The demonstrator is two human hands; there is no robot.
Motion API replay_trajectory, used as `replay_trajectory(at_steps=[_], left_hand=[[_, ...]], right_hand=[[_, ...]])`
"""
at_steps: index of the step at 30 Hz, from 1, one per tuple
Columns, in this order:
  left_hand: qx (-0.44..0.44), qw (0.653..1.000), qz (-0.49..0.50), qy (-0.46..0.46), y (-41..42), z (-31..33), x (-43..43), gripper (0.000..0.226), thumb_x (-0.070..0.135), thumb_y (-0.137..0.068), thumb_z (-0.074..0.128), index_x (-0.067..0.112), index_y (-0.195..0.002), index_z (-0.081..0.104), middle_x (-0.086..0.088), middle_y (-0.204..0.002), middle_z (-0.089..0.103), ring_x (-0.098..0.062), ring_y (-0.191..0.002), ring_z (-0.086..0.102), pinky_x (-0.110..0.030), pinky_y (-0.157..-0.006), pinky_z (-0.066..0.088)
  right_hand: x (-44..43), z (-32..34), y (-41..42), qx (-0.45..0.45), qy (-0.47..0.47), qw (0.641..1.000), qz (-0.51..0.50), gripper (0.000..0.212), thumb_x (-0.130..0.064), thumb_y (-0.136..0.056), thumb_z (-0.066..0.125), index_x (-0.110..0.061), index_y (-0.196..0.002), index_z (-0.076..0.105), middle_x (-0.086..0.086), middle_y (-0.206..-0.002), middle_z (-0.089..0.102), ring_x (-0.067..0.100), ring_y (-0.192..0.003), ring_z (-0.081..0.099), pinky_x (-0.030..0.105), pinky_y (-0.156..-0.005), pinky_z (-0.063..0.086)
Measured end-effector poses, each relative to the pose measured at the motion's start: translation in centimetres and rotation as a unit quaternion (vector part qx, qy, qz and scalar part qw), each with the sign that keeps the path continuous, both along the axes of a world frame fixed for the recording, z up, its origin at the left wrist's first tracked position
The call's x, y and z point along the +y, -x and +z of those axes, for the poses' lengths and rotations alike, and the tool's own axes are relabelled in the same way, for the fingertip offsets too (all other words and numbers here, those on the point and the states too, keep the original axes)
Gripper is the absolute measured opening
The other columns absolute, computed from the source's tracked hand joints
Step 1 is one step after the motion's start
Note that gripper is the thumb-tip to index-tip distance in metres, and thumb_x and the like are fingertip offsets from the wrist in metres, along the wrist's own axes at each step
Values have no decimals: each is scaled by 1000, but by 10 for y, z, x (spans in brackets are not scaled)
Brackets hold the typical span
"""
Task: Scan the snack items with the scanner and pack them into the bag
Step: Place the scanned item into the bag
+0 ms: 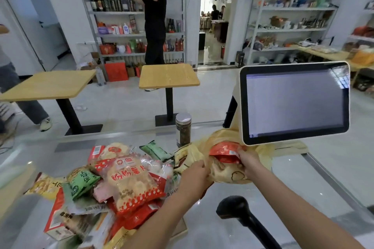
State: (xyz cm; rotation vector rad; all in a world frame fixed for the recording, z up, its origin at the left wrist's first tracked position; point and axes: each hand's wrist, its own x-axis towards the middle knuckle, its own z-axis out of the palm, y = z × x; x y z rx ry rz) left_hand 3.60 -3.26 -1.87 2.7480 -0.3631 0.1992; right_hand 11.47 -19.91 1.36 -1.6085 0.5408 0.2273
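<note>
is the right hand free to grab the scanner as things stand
Probably not yet: the right hand grips a red packet over the yellow bag. The scanner itself sits uncovered on the counter nearby.

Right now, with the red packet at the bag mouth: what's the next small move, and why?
Probably push the red packet down into the yellow bag and release it. The right hand pinches the packet right at the opening, and the left hand holds the bag's edge. The scanner lies unheld on the counter, and the snack pile waits beside the bag.
</note>
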Motion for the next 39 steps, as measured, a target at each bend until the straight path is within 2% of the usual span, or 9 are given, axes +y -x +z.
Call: replay_trajectory(at_steps=[3,7,11,15,21,28,31,34,39], left_hand=[[-4,1000,14,-12,5,-5,5,43,30,-86,35,6,-105,66,-11,-98,56,-30,-90,56,-40,-70,51],[-26,998,58,25,17,-7,7,32,9,-87,53,10,-119,58,-10,-114,52,-29,-96,57,-36,-74,51],[-55,985,158,43,39,-21,-4,69,19,-64,83,13,-122,46,-13,-129,51,-26,-99,64,-30,-73,56],[-33,987,155,-5,55,-38,-11,72,43,-50,89,13,-106,55,-13,-121,58,-27,-105,60,-32,-79,55],[-9,990,113,-88,58,-49,-12,77,44,-45,91,19,-113,65,-4,-118,66,-22,-107,64,-35,-89,51],[10,988,133,-81,84,-40,-14,62,32,-65,79,33,-122,56,2,-117,63,-22,-104,61,-42,-94,47],[32,988,136,-73,92,-33,-20,42,30,-85,54,33,-127,48,-3,-137,45,-29,-119,46,-47,-103,36],[39,983,161,-78,99,-28,-26,30,31,-81,42,23,-103,61,-4,-119,50,-29,-99,55,-50,-91,46],[75,967,231,-73,116,-29,-31,43,47,-91,43,21,-125,43,0,-128,43,-19,-120,41,-42,-111,26]], right_hand=[[10,2,-6,-12,9,1000,7,26,-18,-99,48,-1,-117,55,15,-94,60,28,-77,60,36,-64,55],[15,6,3,5,89,991,100,22,-15,-95,55,-3,-113,52,18,-108,60,37,-109,57,47,-93,51],[2,10,23,-99,300,924,216,22,-21,-90,57,-7,-106,64,10,-107,67,25,-94,61,35,-82,51],[-24,6,83,-257,326,902,122,7,-22,-89,58,-15,-92,58,-1,-95,55,22,-91,54,35,-74,44],[-47,-32,144,-67,372,883,278,34,-57,-87,51,-24,-91,47,-8,-92,52,12,-87,54,29,-68,41],[-50,-20,132,94,98,925,355,42,-54,-91,50,-14,-103,51,16,-85,69,28,-55,64,27,-49,48],[-54,-19,133,97,85,922,364,54,-57,-90,49,-4,-93,55,10,-58,56,20,-43,48,23,-43,36],[-62,-21,134,93,90,926,356,57,-59,-89,47,-3,-92,58,4,-53,48,17,-41,42,22,-41,32],[-76,-19,135,126,86,915,374,65,-63,-86,47,-1,-97,59,4,-51,49,18,-42,44,23,-43,34]])
